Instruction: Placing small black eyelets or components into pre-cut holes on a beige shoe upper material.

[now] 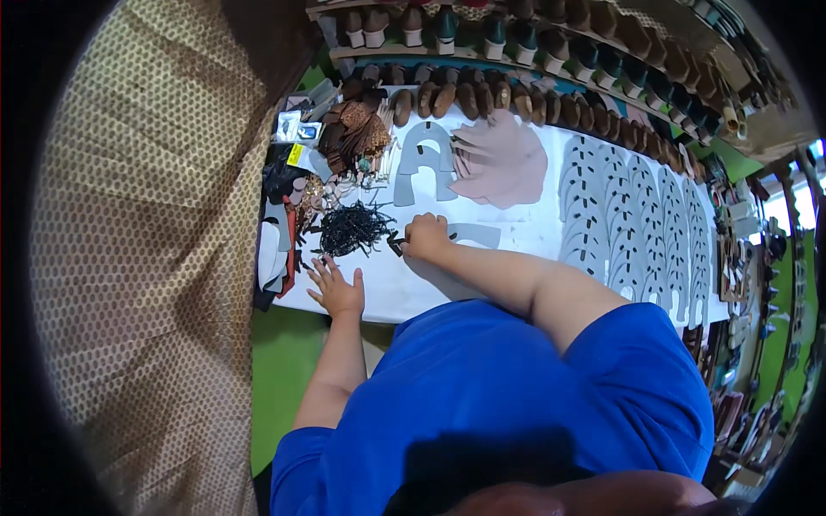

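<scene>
My left hand [337,290] rests at the table's near edge with its fingers spread, holding nothing I can see. Just beyond it lies a tangled pile of short black strips [353,229]. My right hand [428,238] is curled, knuckles up, at the left end of a curved grey piece [478,234]. What its fingers hold, if anything, is hidden. A few loose black strips [396,243] lie right beside those fingers. Farther back are more grey curved pieces [428,138], with small black marks or strips on them, and a stack of pale pink cut pieces [508,163].
Rows of grey curved pieces [615,219] with black bits cover the right of the white table [520,236]. Brown shoe forms [469,99] line its back edge under shelves of shoes [525,43]. Brown patterned material [353,129] and small parts crowd the left; a curtain [155,258] hangs beside.
</scene>
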`<state>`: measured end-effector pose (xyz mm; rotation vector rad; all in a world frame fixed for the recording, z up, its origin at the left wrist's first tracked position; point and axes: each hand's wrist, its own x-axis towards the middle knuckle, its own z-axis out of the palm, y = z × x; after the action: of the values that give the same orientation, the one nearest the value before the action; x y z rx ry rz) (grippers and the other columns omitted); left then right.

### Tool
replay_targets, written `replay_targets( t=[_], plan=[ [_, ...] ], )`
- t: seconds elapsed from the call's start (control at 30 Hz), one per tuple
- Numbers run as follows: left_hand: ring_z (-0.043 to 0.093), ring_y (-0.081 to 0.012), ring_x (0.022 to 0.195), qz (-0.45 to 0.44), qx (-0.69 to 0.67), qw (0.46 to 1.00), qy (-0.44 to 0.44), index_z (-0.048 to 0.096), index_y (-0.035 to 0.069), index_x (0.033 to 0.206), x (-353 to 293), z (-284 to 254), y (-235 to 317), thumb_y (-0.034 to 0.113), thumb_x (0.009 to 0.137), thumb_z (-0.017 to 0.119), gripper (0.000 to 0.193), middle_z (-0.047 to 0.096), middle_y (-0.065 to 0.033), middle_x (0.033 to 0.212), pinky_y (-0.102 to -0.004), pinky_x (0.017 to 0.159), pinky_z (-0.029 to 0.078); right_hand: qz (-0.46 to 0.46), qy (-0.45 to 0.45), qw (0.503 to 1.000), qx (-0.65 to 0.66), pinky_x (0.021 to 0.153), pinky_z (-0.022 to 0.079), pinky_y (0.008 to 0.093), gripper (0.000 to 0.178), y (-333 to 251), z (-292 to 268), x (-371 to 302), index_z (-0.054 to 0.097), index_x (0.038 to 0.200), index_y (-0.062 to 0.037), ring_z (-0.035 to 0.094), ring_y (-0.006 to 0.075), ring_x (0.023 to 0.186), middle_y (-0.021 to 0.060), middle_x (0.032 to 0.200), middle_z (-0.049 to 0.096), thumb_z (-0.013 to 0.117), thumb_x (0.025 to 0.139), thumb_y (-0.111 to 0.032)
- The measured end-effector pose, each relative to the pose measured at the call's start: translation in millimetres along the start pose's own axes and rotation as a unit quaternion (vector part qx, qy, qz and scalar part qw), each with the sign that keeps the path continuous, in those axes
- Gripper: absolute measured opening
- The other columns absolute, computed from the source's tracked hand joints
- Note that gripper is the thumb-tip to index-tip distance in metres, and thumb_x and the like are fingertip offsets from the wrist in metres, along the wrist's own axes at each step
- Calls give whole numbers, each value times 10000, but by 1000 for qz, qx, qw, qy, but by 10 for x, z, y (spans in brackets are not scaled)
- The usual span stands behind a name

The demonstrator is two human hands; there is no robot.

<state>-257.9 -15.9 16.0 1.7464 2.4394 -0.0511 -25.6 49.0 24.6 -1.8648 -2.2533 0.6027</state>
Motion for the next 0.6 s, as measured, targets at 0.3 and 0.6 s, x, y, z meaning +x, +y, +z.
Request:
replay_targets(
  t=[0.3,0.6],
  plan=[
    [32,-360,1545,-2,-6,999,-31,124,180,1615,85,-1,-24,501,932,546,865,39,-101,1689,-615,1195,54,5,42,997,61,866,474,466,137,171,143,123,761,743,-137,628,287,969,48,884,703,774,735,-273],
    [41,-340,1548,-5,-10,999,-30,131,193,1616,108,27,-22,461,911,566,870,56,-96,1688,-609,1198,46,104,-31,978,179,894,422,474,205,146,26,325,763,755,-148,592,277,1038,37,947,699,771,802,-348]
  ],
)
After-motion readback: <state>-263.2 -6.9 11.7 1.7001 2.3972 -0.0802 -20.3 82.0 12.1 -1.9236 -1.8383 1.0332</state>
